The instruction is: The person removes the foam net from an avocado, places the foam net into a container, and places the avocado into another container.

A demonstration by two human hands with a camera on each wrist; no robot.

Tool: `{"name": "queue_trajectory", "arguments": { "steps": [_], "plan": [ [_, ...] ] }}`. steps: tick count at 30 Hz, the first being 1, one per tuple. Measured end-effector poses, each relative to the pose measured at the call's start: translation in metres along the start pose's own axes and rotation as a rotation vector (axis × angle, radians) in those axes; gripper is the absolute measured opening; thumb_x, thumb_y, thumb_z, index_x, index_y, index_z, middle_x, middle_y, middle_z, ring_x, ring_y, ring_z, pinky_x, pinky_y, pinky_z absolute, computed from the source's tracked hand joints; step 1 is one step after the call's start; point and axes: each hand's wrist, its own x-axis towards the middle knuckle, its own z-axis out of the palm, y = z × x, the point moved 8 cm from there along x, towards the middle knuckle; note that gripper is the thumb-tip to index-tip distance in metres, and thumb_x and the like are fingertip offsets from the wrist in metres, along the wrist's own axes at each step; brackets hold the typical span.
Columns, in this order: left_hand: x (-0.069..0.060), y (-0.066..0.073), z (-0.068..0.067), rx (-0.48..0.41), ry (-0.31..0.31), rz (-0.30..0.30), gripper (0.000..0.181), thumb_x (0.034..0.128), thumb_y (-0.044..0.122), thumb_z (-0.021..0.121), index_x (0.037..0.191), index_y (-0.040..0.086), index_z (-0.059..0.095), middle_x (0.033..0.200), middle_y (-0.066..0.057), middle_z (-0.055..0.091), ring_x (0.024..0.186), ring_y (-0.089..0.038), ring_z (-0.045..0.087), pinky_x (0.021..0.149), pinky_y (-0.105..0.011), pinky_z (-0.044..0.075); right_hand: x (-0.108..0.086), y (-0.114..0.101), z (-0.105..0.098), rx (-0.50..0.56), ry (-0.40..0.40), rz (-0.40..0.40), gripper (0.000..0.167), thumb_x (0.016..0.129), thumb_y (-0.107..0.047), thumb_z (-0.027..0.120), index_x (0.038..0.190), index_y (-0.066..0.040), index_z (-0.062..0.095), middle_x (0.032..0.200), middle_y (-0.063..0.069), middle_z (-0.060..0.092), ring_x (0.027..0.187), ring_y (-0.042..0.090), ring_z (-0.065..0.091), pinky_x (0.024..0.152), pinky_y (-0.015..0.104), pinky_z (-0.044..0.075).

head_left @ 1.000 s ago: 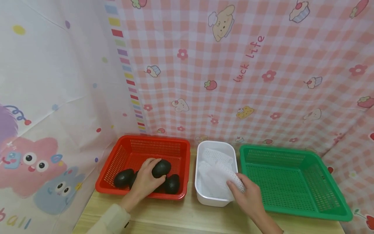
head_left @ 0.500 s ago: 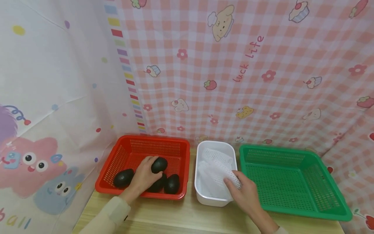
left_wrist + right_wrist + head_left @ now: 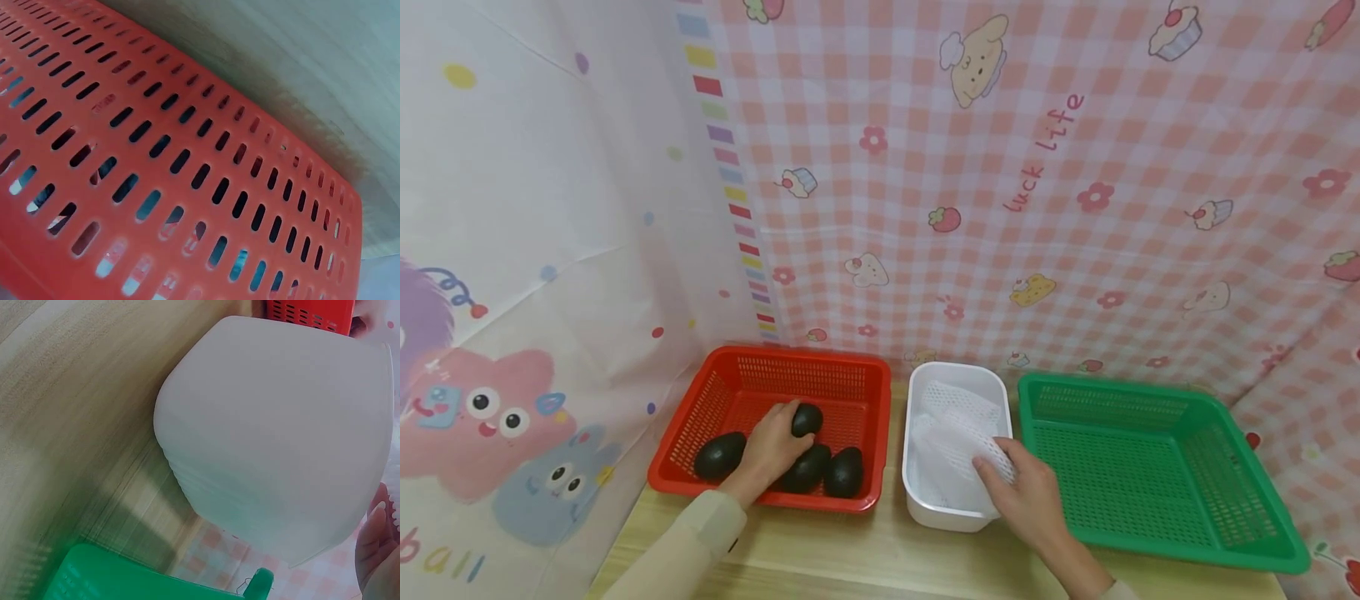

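Observation:
Dark, smooth avocados lie in the red basket on the left. My left hand grips one avocado inside that basket, its fingers partly hidden behind the fruit. Two others, a middle avocado and a right-hand avocado, lie just below and beside it. Over the white tub, my right hand pinches a white foam net sleeve between thumb and fingers. More white netting lies in the tub. In the right wrist view, only part of the right hand shows at the edge.
A green basket stands to the right of the tub on the wooden table. Behind everything hangs a pink checked cloth. The red basket's slotted wall fills most of the left wrist view.
My left hand has drawn the avocado leftward, uncovering the middle avocado beneath. My right hand has shifted slightly left with the net sleeve still pinched.

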Motion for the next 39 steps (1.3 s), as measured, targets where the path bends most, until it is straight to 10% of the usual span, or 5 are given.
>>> {"name": "queue_trajectory", "arguments": {
  "steps": [16,25,39],
  "plan": [
    [0.007,-0.011,0.011,-0.013,-0.056,-0.064,0.071,0.0910,0.016,0.080,0.149,-0.009,0.048,0.143,-0.033,0.055,0.126,-0.048,0.058,0.103,-0.061,0.049,0.007,0.004,0.015,-0.062,-0.096,0.069,0.034,0.084,-0.017,0.087,0.112,-0.004,0.072,0.099,0.014,0.077,0.084,0.031,0.072,0.071,0.050,0.055],
    [0.009,-0.011,0.014,0.003,-0.061,-0.077,0.069,0.0901,0.014,0.079,0.147,-0.010,0.049,0.141,-0.034,0.056,0.125,-0.049,0.059,0.102,-0.062,0.049,0.007,0.006,0.017,-0.030,-0.115,0.085,0.030,0.086,-0.017,0.084,0.111,-0.007,0.073,0.094,0.006,0.075,0.079,0.018,0.069,0.062,0.028,0.053],
    [0.011,-0.020,0.016,-0.023,-0.075,-0.129,0.071,0.0888,0.017,0.078,0.147,-0.011,0.049,0.139,-0.034,0.057,0.123,-0.048,0.059,0.101,-0.060,0.050,0.007,0.011,0.004,-0.019,-0.105,0.106,0.026,0.090,-0.015,0.081,0.113,-0.005,0.073,0.097,0.001,0.076,0.078,0.015,0.068,0.063,0.028,0.053]
  ]
}}
